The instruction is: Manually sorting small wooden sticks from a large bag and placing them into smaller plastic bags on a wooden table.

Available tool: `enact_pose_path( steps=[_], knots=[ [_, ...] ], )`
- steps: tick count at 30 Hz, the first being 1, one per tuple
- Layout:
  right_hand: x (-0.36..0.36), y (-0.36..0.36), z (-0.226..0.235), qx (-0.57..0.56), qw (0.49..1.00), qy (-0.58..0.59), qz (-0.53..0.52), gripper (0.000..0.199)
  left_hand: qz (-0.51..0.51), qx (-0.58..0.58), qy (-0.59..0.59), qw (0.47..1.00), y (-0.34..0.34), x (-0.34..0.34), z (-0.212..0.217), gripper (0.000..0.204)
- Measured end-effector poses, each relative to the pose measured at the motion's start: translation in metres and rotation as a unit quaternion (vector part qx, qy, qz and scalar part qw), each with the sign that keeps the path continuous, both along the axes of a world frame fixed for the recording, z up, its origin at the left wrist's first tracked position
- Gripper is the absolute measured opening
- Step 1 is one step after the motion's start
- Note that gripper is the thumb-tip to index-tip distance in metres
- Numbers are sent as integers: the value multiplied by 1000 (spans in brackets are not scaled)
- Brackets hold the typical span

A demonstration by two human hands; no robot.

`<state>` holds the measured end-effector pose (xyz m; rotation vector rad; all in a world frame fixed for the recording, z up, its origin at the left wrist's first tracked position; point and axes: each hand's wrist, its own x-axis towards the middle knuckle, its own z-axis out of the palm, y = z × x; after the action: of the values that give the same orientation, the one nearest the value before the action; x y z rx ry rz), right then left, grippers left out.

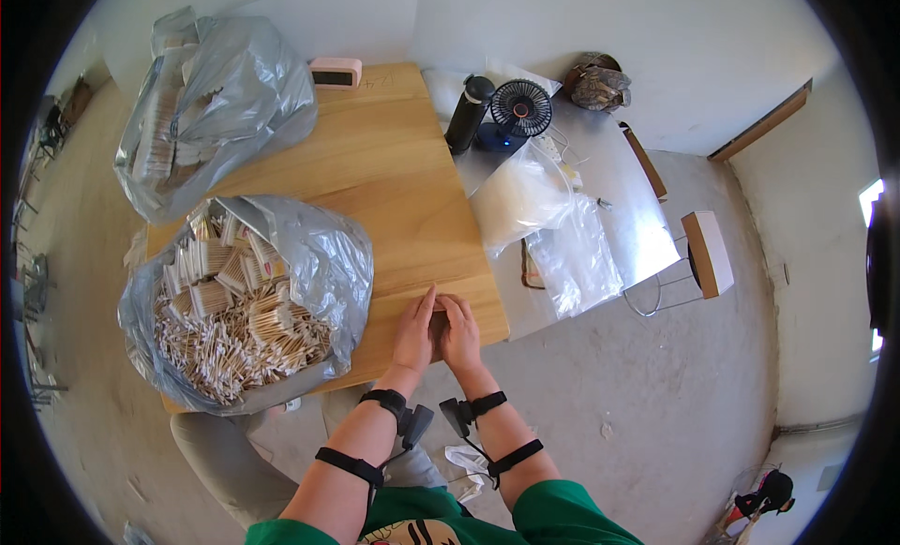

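Note:
My left hand (411,334) and my right hand (459,329) rest close together at the front edge of the wooden table, palms turned inward. Their fingers are fairly straight, the tips nearly meeting around a narrow dark gap. Nothing shows in either hand, though the space between the palms is partly hidden. To the left of them, a grey plastic bag (328,250) gapes open, filled with loose cotton swabs (230,358) and bundled swabs (211,297). Neither hand touches this bag.
Another grey bag (258,95) with swab bundles stands far left, near a pink clock (336,73). On the metal table (642,236) at right are a black bottle (469,114), a small fan (521,109) and clear plastic bags (572,264). A stool (708,254) stands beyond.

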<state>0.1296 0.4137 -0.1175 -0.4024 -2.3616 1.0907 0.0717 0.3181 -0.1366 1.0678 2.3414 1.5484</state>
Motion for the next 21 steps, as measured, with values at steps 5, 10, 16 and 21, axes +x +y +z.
enact_pose_path(
  steps=[5, 10, 16, 21],
  knots=[
    [-2, 3, -1, -57, 998, 27, -11, 34, 79, 39, -50, 995, 4, 1, 2, 51],
    [-2, -2, 1, -31, 998, 1, -60, 41, 112, 44, -6, 993, 6, -1, -7, 26],
    [-2, 1, -6, 82, 992, -22, -89, 58, 92, 19, 11, 996, 8, 1, -12, 30],
    [-3, -2, -9, 89, 993, -41, -69, 63, 60, -52, 57, 995, 6, 0, -9, 44]
  ],
)
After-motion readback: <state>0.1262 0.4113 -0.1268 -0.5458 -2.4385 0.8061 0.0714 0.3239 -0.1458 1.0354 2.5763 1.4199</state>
